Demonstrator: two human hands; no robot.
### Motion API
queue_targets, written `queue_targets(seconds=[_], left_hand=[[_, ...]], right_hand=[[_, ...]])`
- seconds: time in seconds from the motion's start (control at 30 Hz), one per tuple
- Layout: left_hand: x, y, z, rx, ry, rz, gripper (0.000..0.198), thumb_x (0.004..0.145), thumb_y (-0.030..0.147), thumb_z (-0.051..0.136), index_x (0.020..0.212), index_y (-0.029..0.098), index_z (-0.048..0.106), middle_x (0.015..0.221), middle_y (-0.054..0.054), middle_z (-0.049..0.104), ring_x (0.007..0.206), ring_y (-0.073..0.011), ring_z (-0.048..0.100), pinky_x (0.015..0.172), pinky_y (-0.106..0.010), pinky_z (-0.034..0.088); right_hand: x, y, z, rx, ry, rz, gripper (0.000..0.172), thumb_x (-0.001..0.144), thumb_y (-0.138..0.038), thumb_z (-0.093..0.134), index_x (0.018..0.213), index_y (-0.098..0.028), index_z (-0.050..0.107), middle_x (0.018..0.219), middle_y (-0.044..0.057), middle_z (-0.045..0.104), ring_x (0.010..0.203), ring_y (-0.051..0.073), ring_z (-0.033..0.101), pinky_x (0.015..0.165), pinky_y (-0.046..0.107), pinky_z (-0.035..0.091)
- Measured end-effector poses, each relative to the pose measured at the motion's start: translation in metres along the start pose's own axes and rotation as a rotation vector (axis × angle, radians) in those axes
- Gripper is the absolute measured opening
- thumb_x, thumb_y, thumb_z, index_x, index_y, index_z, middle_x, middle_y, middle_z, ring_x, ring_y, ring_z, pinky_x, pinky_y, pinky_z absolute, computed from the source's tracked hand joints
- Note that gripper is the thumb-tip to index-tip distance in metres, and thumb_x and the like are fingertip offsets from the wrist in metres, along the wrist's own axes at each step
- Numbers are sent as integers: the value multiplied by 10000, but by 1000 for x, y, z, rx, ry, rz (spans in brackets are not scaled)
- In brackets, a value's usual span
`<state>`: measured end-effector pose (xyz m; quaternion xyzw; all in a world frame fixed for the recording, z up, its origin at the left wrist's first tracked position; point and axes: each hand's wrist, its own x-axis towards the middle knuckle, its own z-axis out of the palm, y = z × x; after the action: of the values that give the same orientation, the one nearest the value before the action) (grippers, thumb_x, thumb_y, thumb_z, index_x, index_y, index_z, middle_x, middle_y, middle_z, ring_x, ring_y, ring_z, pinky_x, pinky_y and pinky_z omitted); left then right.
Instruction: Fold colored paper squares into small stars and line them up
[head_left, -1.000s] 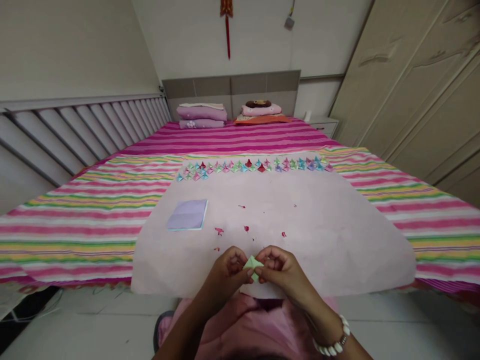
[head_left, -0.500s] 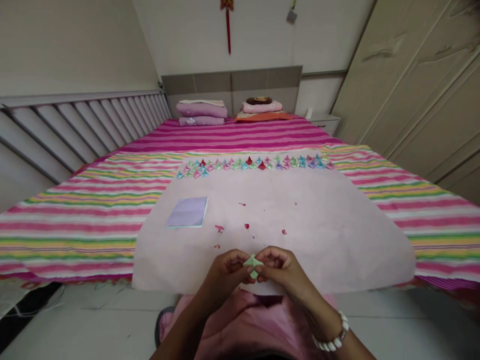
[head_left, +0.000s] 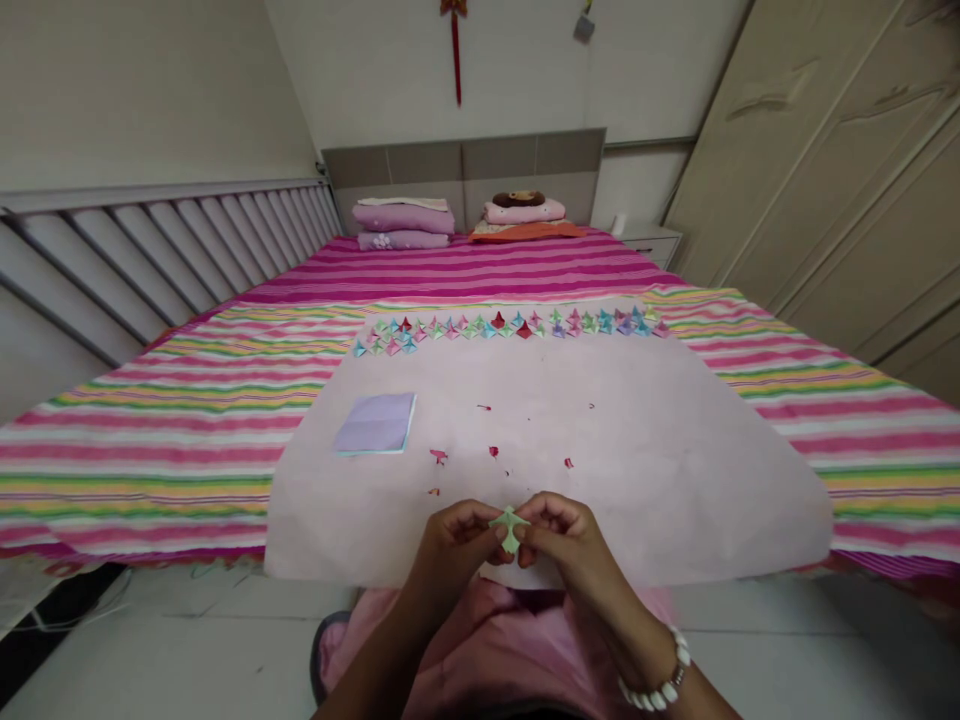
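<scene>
A small light-green folded paper piece, pointed at its sides and bottom, is pinched between both hands above the near edge of the pale pink board. My left hand grips its left side with thumb and fingers. On its right side, my right hand holds it the same way, a white beaded bracelet around that wrist. Parts of the paper are covered by the thumbs. Beyond the hands lie small red paper scraps. A stack of square paper sheets, lilac on top, rests at the left of the board.
Rows of small folded paper pieces in many colours line the board's far edge. The board lies on a bed with a striped cover. Folded bedding sits near the headboard. A railing stands left, a wardrobe right.
The green paper has tilted slightly, its side points now spread wider and its lower part showing more. Both hands stay in nearly the same place, still pinching it.
</scene>
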<state>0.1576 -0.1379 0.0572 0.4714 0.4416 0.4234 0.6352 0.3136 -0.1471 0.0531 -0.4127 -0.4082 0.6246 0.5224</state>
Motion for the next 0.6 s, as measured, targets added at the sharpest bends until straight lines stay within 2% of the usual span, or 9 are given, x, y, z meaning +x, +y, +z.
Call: queue_targets(seconds=[0.17,0.33,0.5,0.6], left_hand=[[-3,3,3,-60,31,-22,219,636,299,750,783,145,697,564,-4,676,518,-130,626,537,-237,488],[-4,6,4,-68,41,-10,146,661,264,724,741,144,700,539,0,665,528,-124,616,551,-236,492],[-5,8,3,-50,53,-8,107,654,222,702,725,145,722,561,-13,683,561,-136,630,586,-254,515],[-6,11,4,-31,57,-21,141,678,266,688,733,141,724,565,-20,688,563,-141,635,596,-260,518]], right_hand=[[-1,4,1,44,27,-13,82,661,-215,722,693,-152,682,478,5,648,427,110,559,463,208,411],[-2,1,6,150,47,11,36,634,-159,687,670,-160,690,499,-7,643,418,106,559,462,208,407],[-4,-2,8,203,67,39,52,603,-118,640,609,-164,665,489,-13,637,418,107,560,480,214,413],[-3,2,7,160,65,36,79,621,-105,609,629,-162,662,460,-17,629,416,101,557,486,202,400]])
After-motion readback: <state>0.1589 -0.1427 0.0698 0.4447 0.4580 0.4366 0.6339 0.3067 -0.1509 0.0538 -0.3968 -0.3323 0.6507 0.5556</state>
